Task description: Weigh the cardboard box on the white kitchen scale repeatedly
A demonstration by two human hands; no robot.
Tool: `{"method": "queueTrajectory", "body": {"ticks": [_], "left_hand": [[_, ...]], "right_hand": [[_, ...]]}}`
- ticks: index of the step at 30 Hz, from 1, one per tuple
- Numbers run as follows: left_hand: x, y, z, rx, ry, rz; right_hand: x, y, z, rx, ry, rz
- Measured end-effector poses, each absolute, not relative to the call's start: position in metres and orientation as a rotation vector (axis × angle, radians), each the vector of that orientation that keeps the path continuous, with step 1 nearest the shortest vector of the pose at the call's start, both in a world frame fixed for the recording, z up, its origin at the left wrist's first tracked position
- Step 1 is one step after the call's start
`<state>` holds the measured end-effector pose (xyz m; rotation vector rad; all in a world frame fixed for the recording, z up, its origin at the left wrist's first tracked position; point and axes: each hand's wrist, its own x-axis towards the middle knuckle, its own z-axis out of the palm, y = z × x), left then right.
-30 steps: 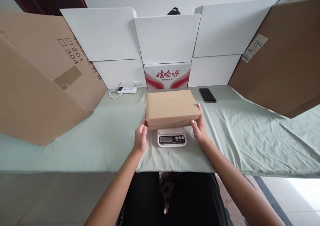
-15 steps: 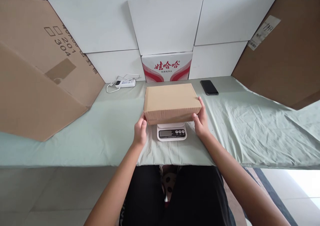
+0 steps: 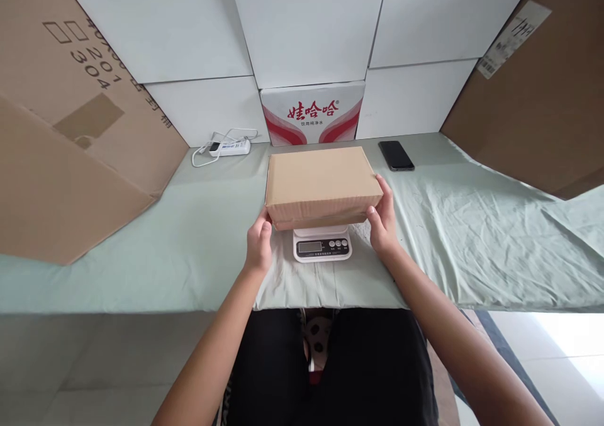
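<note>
A closed brown cardboard box [image 3: 323, 177] is held between my two hands, over a white digital kitchen scale [image 3: 322, 255]. My left hand [image 3: 259, 243] grips its lower front left corner, with the thumb at the front and the other fingers mostly hidden. On the right end, my right hand [image 3: 383, 221] has its thumb by the front corner and its fingers along the side. The scale's display and buttons show in front of the box, while its weighing plate is mostly covered. Whether the box rests on that plate I cannot tell.
A black phone [image 3: 396, 155] lies at the back right of the green cloth [image 3: 198, 243]. A white power strip [image 3: 230, 147] with a cable sits back left. White boxes and a red-printed carton [image 3: 311, 114] wall off the rear; large cardboard sheets [image 3: 70, 162] flank both sides.
The view has tipped down and come slightly closer, so the background sits higher. Both hands keep their hold on the cardboard box, which stays above the scale.
</note>
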<state>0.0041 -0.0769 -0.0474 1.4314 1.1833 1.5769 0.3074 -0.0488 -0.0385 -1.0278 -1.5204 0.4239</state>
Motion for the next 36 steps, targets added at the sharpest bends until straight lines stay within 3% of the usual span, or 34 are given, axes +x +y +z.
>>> {"method": "queueTrajectory", "body": {"ticks": [8, 13, 18, 24, 36], "left_hand": [[-0.002, -0.071, -0.014, 1.409, 1.058, 1.589], [0.003, -0.008, 0.016, 1.406, 0.983, 1.618], [0.023, 0.062, -0.017, 1.265, 0.993, 1.688], [0.026, 0.078, -0.059, 1.168, 1.063, 1.660], [0.029, 0.073, -0.058, 1.130, 1.194, 1.644]], "right_hand": [[0.305, -0.058, 0.002, -1.024, -1.578, 0.504], [0.302, -0.012, 0.030, -0.994, -1.559, 0.334], [0.293, 0.058, -0.004, -1.009, -1.506, 0.395], [0.292, 0.085, -0.054, -0.970, -1.467, 0.555], [0.290, 0.083, -0.048, -1.050, -1.387, 0.641]]}}
